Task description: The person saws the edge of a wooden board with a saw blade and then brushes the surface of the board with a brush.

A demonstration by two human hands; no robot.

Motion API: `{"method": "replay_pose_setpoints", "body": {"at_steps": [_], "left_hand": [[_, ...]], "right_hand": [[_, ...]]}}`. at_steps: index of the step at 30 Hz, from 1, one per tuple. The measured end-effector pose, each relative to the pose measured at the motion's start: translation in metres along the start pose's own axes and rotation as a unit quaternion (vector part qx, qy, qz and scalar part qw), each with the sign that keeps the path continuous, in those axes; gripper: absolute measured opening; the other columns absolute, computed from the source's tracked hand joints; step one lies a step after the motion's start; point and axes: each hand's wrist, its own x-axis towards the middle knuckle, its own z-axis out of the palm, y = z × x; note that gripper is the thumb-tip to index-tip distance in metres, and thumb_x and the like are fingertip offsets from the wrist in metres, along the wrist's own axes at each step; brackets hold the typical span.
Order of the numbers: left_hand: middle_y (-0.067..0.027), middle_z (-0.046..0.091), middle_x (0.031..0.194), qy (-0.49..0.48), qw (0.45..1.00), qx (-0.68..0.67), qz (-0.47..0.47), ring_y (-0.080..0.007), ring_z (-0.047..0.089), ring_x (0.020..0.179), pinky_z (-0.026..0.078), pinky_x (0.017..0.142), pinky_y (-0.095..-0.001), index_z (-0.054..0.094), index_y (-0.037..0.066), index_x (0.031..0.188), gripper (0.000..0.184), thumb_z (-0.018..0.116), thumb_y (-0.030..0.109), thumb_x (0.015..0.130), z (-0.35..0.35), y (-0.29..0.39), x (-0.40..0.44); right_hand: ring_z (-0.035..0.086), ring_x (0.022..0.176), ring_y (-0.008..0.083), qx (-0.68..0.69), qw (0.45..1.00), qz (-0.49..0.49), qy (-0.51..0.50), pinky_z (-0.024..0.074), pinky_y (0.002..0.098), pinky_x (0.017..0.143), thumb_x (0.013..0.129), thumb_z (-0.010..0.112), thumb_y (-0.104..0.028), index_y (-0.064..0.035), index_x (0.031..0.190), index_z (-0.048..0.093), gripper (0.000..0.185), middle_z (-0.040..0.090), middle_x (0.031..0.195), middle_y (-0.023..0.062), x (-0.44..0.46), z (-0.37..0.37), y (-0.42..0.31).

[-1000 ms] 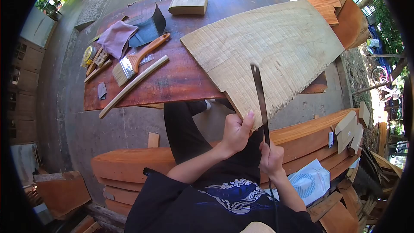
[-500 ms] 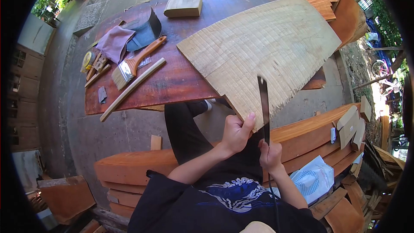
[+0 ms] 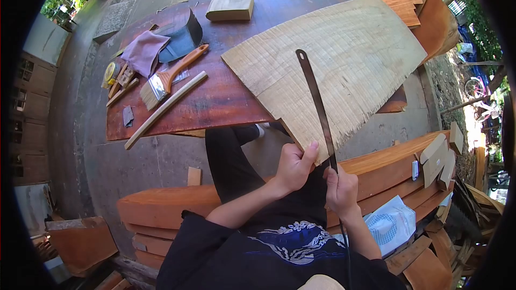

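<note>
A wide, pale wooden board [image 3: 333, 48] with a rough right edge lies across the table and juts over its front edge. My left hand [image 3: 295, 164] is closed around the narrow near corner of this board, thumb on top. Just right of it, my right hand [image 3: 342, 189] grips a long, thin, dark metal strip [image 3: 317, 99] with a hole in its far tip. The strip slants up and left over the board's face near its rough edge; whether it touches the wood I cannot tell. Its thin dark lower part runs below my hand past the shirt.
On the table [image 3: 236, 99] are a paintbrush [image 3: 171, 78], a wooden stick [image 3: 166, 110], sandpaper [image 3: 183, 43], a purple cloth [image 3: 145, 51], a tape roll [image 3: 111, 71] and a wooden block [image 3: 230, 6]. Stacked timber [image 3: 169, 207] and a plastic bag [image 3: 392, 223] lie beside me.
The metal strip's tip has swung left and farther over the board, and my right hand has shifted slightly right and down. My left hand and the board stay nearly in place.
</note>
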Motion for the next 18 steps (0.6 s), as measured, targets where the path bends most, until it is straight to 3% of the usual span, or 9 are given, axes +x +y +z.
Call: {"method": "replay_pose_setpoints", "body": {"at_steps": [5, 7, 12, 18], "left_hand": [[0.0018, 0.05, 0.053, 0.034, 0.999, 0.0, 0.016, -0.0044, 0.042, 0.045, 0.029, 0.042, -0.0247, 0.061, 0.001, 0.07, 0.047, 0.05, 0.031, 0.105, 0.001, 0.002, 0.008], [0.0005, 0.052, 0.054, 0.069, 0.997, 0.007, 0.021, -0.0041, 0.041, 0.041, 0.027, 0.04, -0.0232, 0.063, 0.0, 0.072, 0.05, 0.045, 0.034, 0.105, -0.006, 0.001, 0.013], [0.0001, 0.053, 0.055, 0.023, 0.999, 0.017, 0.02, -0.0044, 0.043, 0.042, 0.029, 0.039, -0.0223, 0.062, 0.001, 0.075, 0.049, 0.045, 0.036, 0.105, -0.014, 0.002, 0.014], [0.0, 0.053, 0.054, 0.058, 0.998, 0.007, 0.008, -0.0057, 0.046, 0.046, 0.032, 0.042, -0.0253, 0.06, 0.002, 0.067, 0.05, 0.049, 0.032, 0.105, -0.004, 0.002, 0.011]], "right_hand": [[0.062, 0.052, 0.0316, -0.008, 1.0, -0.023, -0.011, 0.0457, 0.0399, 0.049, 0.098, 0.054, -0.011, -0.0043, 0.08, 0.058, 0.019, 0.056, 0.059, 0.012, -0.024, 0.009, 0.043], [0.061, 0.052, 0.0313, -0.004, 1.0, -0.009, -0.024, 0.0458, 0.0399, 0.049, 0.098, 0.054, -0.011, -0.0047, 0.08, 0.058, 0.019, 0.056, 0.059, 0.0116, -0.024, 0.003, 0.029], [0.061, 0.051, 0.0312, 0.022, 0.999, -0.002, -0.026, 0.0459, 0.0397, 0.049, 0.099, 0.053, -0.012, -0.005, 0.08, 0.058, 0.021, 0.056, 0.059, 0.0114, -0.024, 0.013, 0.026], [0.061, 0.051, 0.0309, 0.02, 0.999, 0.008, -0.026, 0.046, 0.0391, 0.049, 0.099, 0.053, -0.012, -0.0041, 0.08, 0.059, 0.022, 0.057, 0.059, 0.0111, -0.021, 0.008, 0.013]]}}
